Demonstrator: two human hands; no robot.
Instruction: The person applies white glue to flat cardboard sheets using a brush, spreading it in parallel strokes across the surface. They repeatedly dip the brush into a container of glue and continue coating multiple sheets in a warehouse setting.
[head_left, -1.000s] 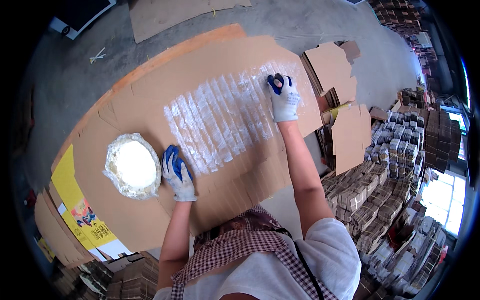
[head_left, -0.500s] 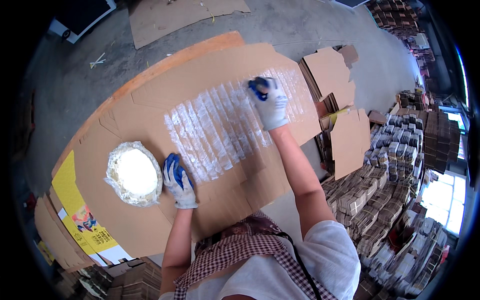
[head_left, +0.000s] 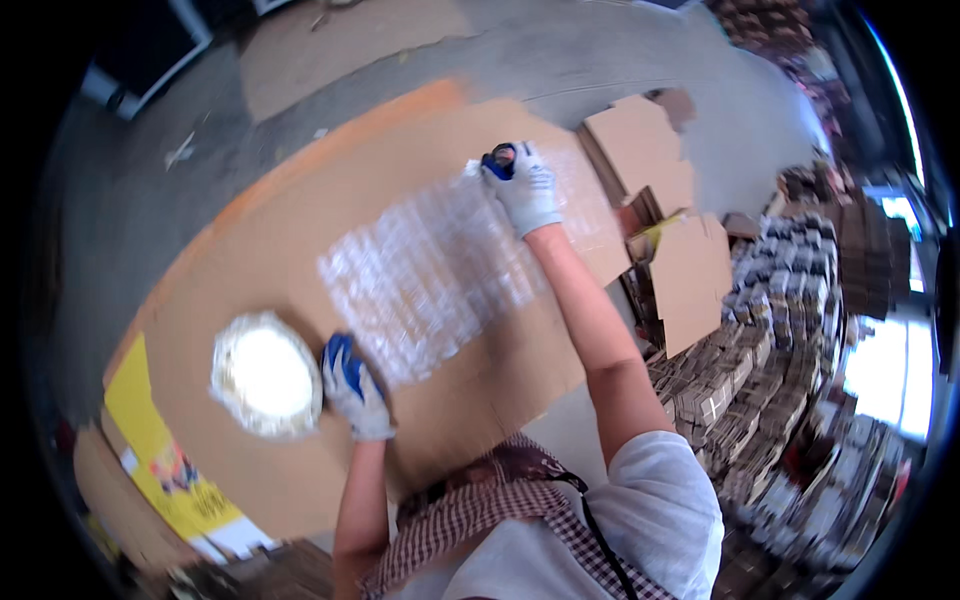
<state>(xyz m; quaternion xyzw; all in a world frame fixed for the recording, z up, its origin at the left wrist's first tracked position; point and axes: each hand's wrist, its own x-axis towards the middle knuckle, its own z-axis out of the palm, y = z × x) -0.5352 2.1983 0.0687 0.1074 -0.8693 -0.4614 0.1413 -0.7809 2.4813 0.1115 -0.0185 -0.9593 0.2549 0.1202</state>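
Clear plastic packets (head_left: 440, 270) lie in tight rows on the cardboard-covered table (head_left: 300, 230), and they look light, thin, slick and easy to shift. The right hand (head_left: 525, 190), gloved, presses its curled fingers down at the far corner of the rows, best handled flat by the edge. The left hand (head_left: 352, 385) rests with fingers together at the near edge, beside a round white bowl (head_left: 265, 375).

Bowl (head_left: 265, 375) left of sheet (head_left: 440, 275)
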